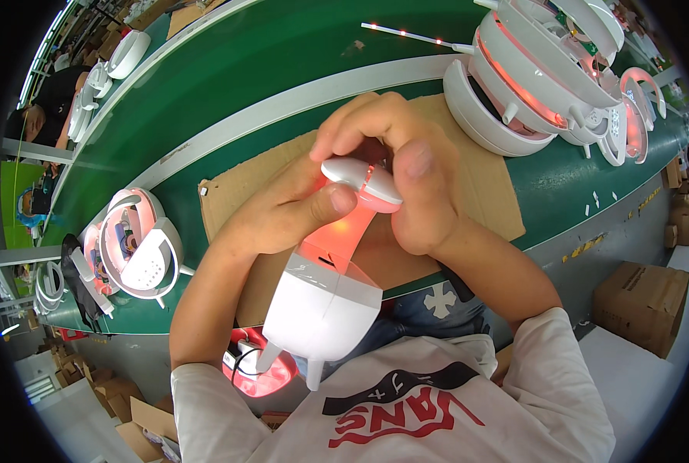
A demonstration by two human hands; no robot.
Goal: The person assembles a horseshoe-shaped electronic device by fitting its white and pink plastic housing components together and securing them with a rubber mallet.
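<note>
Both my hands are closed around the top of a white plastic light device (325, 305). Its rounded two-part end (352, 176) has a row of small red lights along the seam. My left hand (286, 208) presses its thumb on the near side of that end, its fingers partly hidden behind. From the other side my right hand (418, 177) grips it, fingers curled over the top. A red-glowing neck (336, 231) joins the end to a boxy white body with two short legs, tilted toward my lap.
Cardboard (483, 185) covers part of the green bench (282, 69) under my hands. Stacked white shells with red lights (506, 85) stand at the right; another lit white assembly (136, 247) sits left. A red stool (271, 378) and cartons (641, 305) are below. Another person's hand (34, 119) shows far left.
</note>
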